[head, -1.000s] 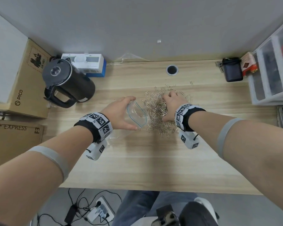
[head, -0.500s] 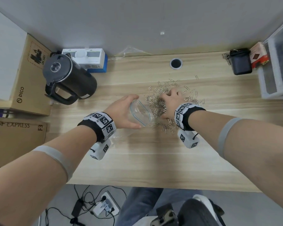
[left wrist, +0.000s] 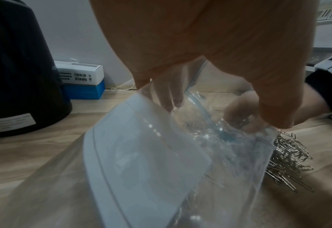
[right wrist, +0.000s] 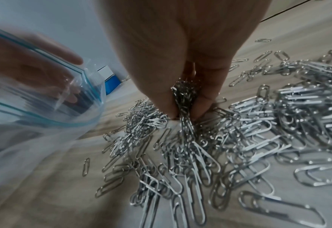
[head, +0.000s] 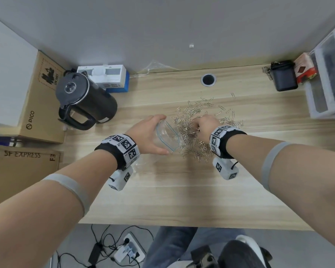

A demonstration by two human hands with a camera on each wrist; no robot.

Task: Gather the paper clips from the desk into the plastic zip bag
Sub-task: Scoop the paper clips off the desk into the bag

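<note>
A heap of silver paper clips [head: 193, 120] [right wrist: 249, 131] [left wrist: 286, 158] lies spread over the middle of the wooden desk [head: 182, 190]. My right hand [head: 203, 126] [right wrist: 182, 98] is down in the heap, its fingertips pinching a bunch of clips that hangs from them. My left hand [head: 149, 135] [left wrist: 210, 86] grips the clear plastic zip bag [head: 167, 136] [left wrist: 151, 154] [right wrist: 34, 100] by its blue-edged mouth and holds it open toward the heap, just left of it. A few clips show through the bag in the left wrist view.
A black kettle [head: 83, 101] stands at the back left with a white and blue box [head: 108, 78] behind it. Cardboard boxes [head: 41, 97] stand left of the desk. A cable hole [head: 208, 79], a black case [head: 283, 78] and clear drawers [head: 329, 74] are at the back right.
Both hands have stayed at the heap. The right hand's fingers have closed on a bunch of clips, and the bag's mouth sits a little closer to the heap.
</note>
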